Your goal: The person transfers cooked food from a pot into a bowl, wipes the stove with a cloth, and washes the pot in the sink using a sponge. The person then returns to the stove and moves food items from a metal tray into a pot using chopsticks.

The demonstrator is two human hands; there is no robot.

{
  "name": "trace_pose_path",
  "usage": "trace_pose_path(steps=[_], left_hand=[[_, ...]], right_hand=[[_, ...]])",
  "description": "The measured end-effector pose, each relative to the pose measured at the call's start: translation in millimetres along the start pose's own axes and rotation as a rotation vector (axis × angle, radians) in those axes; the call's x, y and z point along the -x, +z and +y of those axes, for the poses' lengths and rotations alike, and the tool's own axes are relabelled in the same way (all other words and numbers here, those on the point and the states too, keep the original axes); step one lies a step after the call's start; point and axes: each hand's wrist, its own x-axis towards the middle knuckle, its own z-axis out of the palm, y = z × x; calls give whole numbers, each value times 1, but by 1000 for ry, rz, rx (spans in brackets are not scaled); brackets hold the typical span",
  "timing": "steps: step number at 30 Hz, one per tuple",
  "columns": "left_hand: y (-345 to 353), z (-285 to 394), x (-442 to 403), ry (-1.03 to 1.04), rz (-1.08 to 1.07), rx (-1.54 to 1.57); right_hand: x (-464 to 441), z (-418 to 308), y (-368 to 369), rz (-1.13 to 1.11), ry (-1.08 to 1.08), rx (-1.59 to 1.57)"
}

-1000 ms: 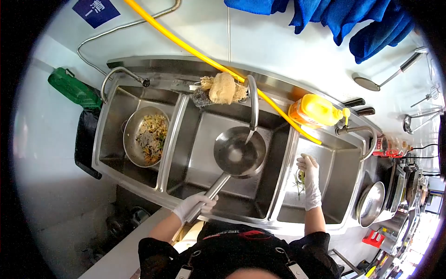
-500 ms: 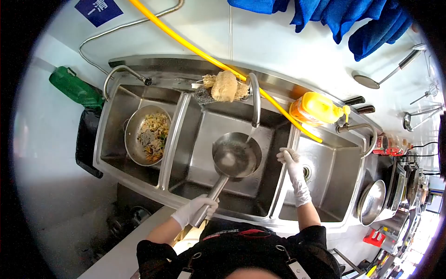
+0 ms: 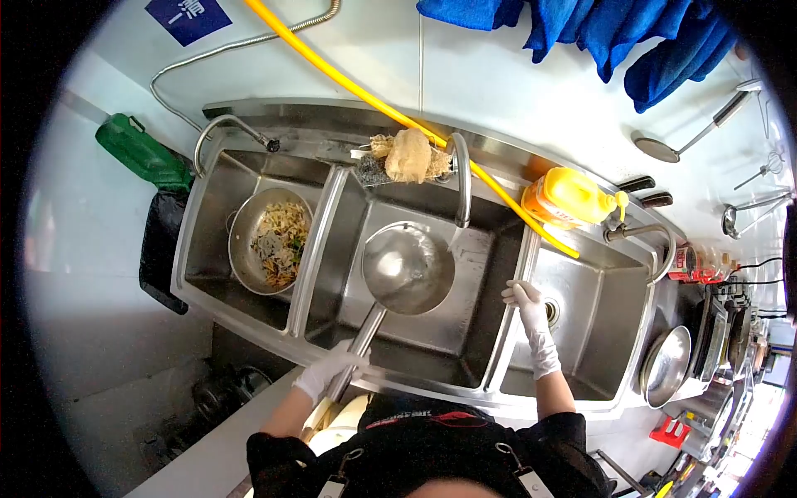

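Observation:
My gloved left hand (image 3: 330,371) is closed around the long handle of a steel wok (image 3: 408,270). The wok is held in the middle sink basin (image 3: 477,249), its bowl tilted and shiny. Just right of its rim, the middle tap (image 3: 463,183) ends in a spout with a pale streak beneath it. Over the ridge by the right basin hovers my gloved right hand (image 3: 526,305). Its fingers are curled together, and nothing shows in them. In the left basin lies a pan (image 3: 241,253) holding food scraps (image 3: 278,241).
A loofah-like scrubber (image 3: 408,155) rests on the back ledge. Beside the right tap stands a yellow detergent jug (image 3: 569,197). A yellow hose (image 3: 349,83) crosses the sink's back. Metal pans (image 3: 667,365) sit at the right; blue cloths (image 3: 573,29) hang above.
The wok has shifted left and its bowl has turned, now catching more light. My left hand moved a little left with the handle. My right hand stays close to where it was.

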Motion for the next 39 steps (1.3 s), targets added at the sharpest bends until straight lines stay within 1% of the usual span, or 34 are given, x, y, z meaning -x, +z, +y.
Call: trace_pose_path(steps=[2,3,4,6,7,8,10,12,14,18,21,22,24,25,27,28,30,31,32,34,36,38,39], left_hand=[[4,9,-13,3,-160,266],[7,7,-23,-47,-240,332],[13,8,-25,-46,-250,333],[23,6,-20,-100,-367,442],[24,0,-20,-90,-436,497],[22,-5,-17,-89,-431,501],[21,-9,-10,-160,-445,566],[21,-11,-10,-144,-427,538],[24,-9,-10,-88,-283,421],[31,2,-6,-109,-265,462],[40,-2,-19,-130,-403,581],[42,-1,-22,-131,-407,582],[45,-1,-28,-53,-464,637],[46,2,-28,-46,-466,642],[48,9,-27,-15,-350,528],[45,8,-27,-11,-348,527],[33,3,-29,35,-213,329],[29,1,-28,78,-130,283],[24,-1,-24,77,-123,279],[12,-2,-11,154,59,150],[6,9,15,168,84,147],[-1,13,39,176,161,241],[-7,11,48,205,166,290]], right_hand=[[0,6,-6,13,33,-30],[1,9,-9,20,56,-40],[4,6,-12,27,55,-32],[10,2,-15,23,51,-42],[10,6,-18,33,68,-21],[9,11,-20,27,70,-21],[8,16,-22,16,80,-28],[8,18,-20,20,95,-28],[8,20,-17,25,80,-58],[9,17,-6,16,91,-34],[15,15,-3,-10,102,-13],[17,17,-4,-7,102,-9],[19,20,-6,-9,117,7],[20,23,-8,-9,118,19],[21,27,-12,-14,130,3],[22,29,-12,-15,146,-21],[22,34,-12,-19,145,-35],[23,35,-12,-17,148,-33],[24,37,-10,-16,152,-31],[23,39,-5,-20,149,-43],[24,37,0,-11,143,-26],[24,37,1,-18,115,-43],[24,36,1,-14,117,-34]])
